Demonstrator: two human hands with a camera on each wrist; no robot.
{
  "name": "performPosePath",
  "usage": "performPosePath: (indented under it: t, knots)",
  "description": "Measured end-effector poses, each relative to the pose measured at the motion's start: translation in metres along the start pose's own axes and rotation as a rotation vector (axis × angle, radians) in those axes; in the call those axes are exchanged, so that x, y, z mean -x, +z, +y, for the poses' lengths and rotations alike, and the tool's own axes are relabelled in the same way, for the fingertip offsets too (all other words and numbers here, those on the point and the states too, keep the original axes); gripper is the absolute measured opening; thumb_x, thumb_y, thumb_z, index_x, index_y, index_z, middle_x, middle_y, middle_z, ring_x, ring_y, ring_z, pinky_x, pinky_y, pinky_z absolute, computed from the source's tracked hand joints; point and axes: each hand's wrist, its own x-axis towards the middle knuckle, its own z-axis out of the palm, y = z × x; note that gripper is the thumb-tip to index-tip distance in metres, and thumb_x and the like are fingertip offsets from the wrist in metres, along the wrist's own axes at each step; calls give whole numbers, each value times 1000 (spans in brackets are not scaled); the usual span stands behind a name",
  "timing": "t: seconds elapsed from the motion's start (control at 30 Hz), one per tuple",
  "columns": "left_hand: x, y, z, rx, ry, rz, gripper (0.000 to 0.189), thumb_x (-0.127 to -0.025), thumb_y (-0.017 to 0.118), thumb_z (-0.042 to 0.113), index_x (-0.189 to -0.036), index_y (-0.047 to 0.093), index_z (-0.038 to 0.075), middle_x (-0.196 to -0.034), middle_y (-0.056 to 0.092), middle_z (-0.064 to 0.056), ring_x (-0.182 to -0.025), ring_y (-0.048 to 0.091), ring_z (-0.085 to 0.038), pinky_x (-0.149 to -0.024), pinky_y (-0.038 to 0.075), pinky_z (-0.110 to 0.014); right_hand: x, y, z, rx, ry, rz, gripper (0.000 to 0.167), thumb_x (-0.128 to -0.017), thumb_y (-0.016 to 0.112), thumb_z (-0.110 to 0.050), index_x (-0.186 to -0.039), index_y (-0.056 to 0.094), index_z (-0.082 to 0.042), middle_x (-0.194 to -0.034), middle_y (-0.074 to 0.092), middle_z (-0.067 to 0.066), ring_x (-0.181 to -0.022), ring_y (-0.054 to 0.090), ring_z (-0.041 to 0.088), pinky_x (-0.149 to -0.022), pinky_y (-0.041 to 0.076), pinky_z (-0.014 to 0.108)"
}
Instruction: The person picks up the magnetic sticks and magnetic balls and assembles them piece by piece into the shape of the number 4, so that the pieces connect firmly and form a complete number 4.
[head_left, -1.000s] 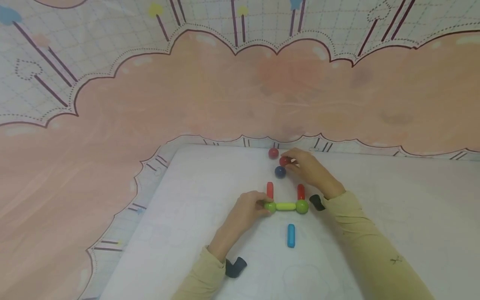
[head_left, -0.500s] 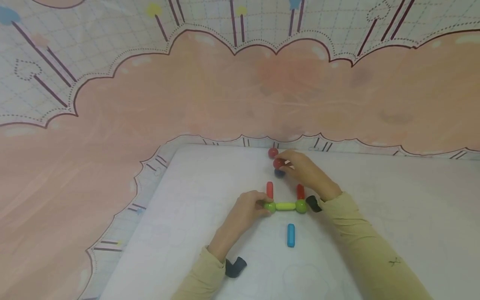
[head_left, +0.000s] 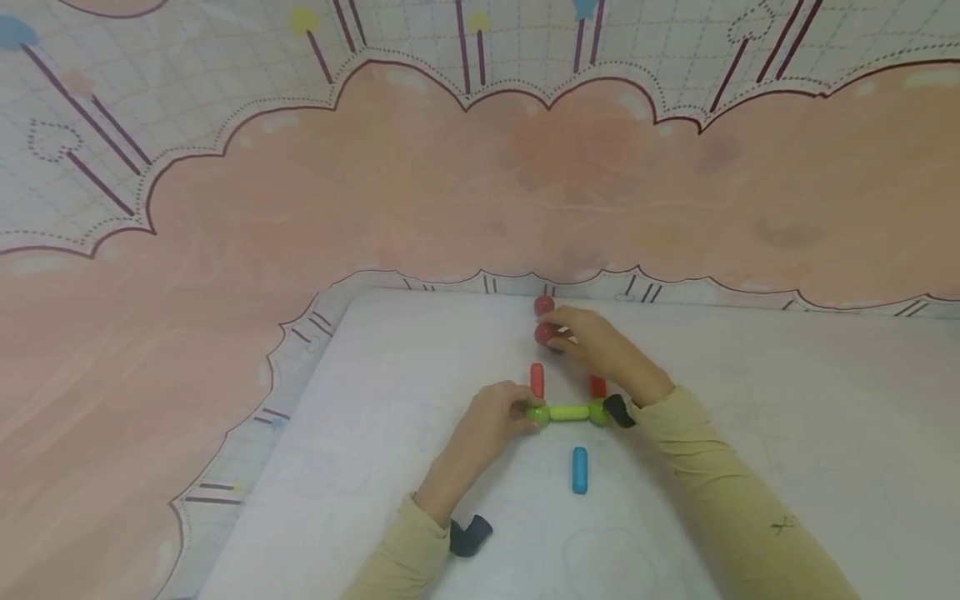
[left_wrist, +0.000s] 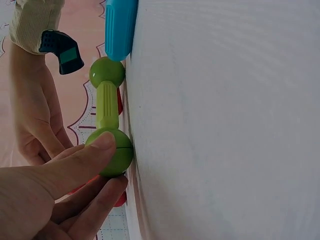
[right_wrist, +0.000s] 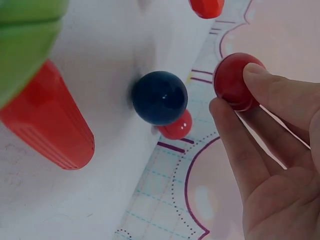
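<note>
My left hand (head_left: 489, 423) pinches the left green ball (left_wrist: 120, 155) between thumb and fingers. A yellow-green rod (head_left: 569, 413) joins it to a second green ball (left_wrist: 107, 72). From the two green balls, a red rod (head_left: 537, 380) on the left and another red rod (head_left: 597, 387) on the right point away from me. My right hand (head_left: 606, 348) pinches a red ball (right_wrist: 236, 81) with thumb and fingertips, raised off the table. Below it a dark blue ball (right_wrist: 160, 98) lies on the white surface, mostly hidden in the head view. Another red ball (head_left: 544, 306) lies behind.
A blue rod (head_left: 580, 470) lies on the white tabletop (head_left: 420, 350), nearer to me than the green-ball assembly. Dark camera mounts sit at both wrists, the right one (head_left: 619, 412) overlapping the right green ball. A patterned pink and white sheet (head_left: 480, 192) rises behind the table.
My right hand has moved left and slightly toward me with the red ball, now over the dark blue ball. The left hand keeps its hold on the green ball.
</note>
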Motion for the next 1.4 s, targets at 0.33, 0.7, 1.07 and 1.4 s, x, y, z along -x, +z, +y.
performPosePath:
  t: [0.33,0.7,1.07,1.4]
  knots:
    - [1,-1,1,-28,18,18,33,-79,82,12,-111,74,13,-102,71,0,-91,63,-13,-87,55,-29,0,6,-2,52,-46,1,25,-90,70,-5,-115,67,-2,-105,71,10,-102,67,26,-97,54,43]
    - [2,-1,1,-27,48,35,31,-79,82,11,-109,75,13,-100,71,1,-90,63,-13,-86,54,-28,0,8,-8,25,-6,-109,31,-92,68,-6,-123,66,0,-112,72,11,-107,66,25,-100,52,41]
    - [2,-2,1,-18,58,38,31,-79,82,10,-109,75,12,-99,71,1,-91,63,-14,-88,55,-30,1,13,-8,23,-40,-119,31,-93,67,-5,-123,65,4,-112,72,13,-108,66,27,-100,52,42]
    - [0,-1,0,-19,55,31,30,-77,84,10,-106,77,14,-96,73,3,-86,63,-11,-85,55,-26,-2,20,-8,48,37,-133,34,-96,64,-8,-129,62,0,-116,70,11,-113,64,27,-103,50,43]
